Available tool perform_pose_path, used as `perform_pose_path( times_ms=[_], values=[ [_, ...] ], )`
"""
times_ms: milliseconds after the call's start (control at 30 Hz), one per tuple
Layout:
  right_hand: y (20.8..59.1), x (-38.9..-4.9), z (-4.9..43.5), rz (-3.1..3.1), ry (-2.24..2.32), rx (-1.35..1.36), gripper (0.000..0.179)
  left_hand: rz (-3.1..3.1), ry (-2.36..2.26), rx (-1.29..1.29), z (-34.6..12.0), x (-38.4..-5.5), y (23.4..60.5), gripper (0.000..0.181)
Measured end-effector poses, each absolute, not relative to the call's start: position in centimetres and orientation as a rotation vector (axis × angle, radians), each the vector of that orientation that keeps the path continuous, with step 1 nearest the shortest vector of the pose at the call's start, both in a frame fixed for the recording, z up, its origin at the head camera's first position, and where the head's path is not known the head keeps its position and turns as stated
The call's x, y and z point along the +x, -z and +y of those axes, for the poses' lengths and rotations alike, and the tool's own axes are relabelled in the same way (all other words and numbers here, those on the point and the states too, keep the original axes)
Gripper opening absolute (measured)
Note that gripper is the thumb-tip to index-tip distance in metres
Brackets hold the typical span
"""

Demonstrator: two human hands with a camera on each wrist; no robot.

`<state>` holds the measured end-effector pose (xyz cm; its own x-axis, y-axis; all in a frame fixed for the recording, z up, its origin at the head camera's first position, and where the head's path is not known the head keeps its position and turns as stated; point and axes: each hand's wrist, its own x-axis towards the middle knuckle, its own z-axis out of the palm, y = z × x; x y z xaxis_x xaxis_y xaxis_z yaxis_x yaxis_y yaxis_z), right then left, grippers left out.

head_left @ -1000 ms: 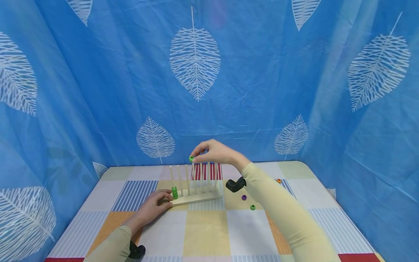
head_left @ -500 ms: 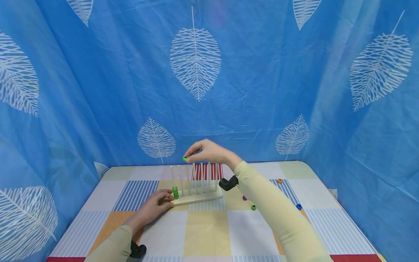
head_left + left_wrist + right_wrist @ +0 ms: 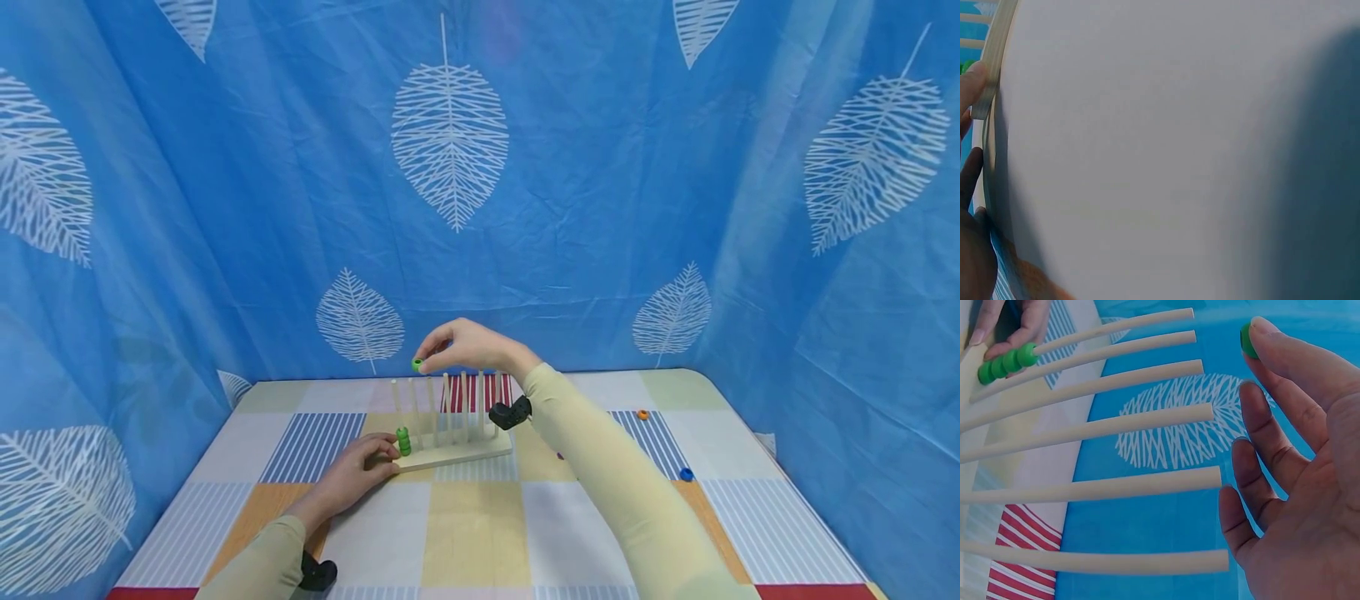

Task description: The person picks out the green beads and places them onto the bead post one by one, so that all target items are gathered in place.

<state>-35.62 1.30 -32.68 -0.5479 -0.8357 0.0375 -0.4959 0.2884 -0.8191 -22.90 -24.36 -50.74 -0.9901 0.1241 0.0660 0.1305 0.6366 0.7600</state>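
Note:
A wooden peg rack (image 3: 457, 452) with several upright pegs stands on the table. Green beads (image 3: 403, 442) are stacked on its leftmost peg, also seen as a green stack (image 3: 1007, 364) in the right wrist view. My left hand (image 3: 352, 475) grips the left end of the base; the left wrist view catches its thumb (image 3: 971, 87) on the edge. Above the pegs, between thumb and forefinger, my right hand (image 3: 467, 346) pinches a loose green bead (image 3: 1247, 341). That bead is apart from the peg tips, a little right of the leftmost peg in the head view.
An orange bead (image 3: 642, 415) and a blue bead (image 3: 686, 474) lie on the patchwork tablecloth (image 3: 476, 533) at right. A purple bead (image 3: 560, 456) is mostly covered by the right sleeve. A blue leaf-print curtain (image 3: 555, 208) encloses the back and sides.
My right hand has moved left over the pegs with the green bead. The blue bead has come out from behind the sleeve, which now covers a green bead. My left hand stays on the base.

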Motion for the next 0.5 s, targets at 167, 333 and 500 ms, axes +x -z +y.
perform_pose_path(
  times_ms=[167, 333, 500],
  values=[
    [32.9, -35.9, 0.7, 2.175, 1.130, -1.204, 0.024, -2.841, 1.301, -0.225, -24.4, -22.9, 50.8, 0.011],
    [32.9, -35.9, 0.1, 2.179, 1.122, -1.208, 0.024, -2.834, 1.316, -0.246, -24.4, -22.9, 50.7, 0.010],
    [33.1, -35.8, -0.5, 2.146, 1.135, -1.230, 0.027, -2.829, 1.315, -0.247, -24.5, -23.0, 50.9, 0.009]
  ],
)
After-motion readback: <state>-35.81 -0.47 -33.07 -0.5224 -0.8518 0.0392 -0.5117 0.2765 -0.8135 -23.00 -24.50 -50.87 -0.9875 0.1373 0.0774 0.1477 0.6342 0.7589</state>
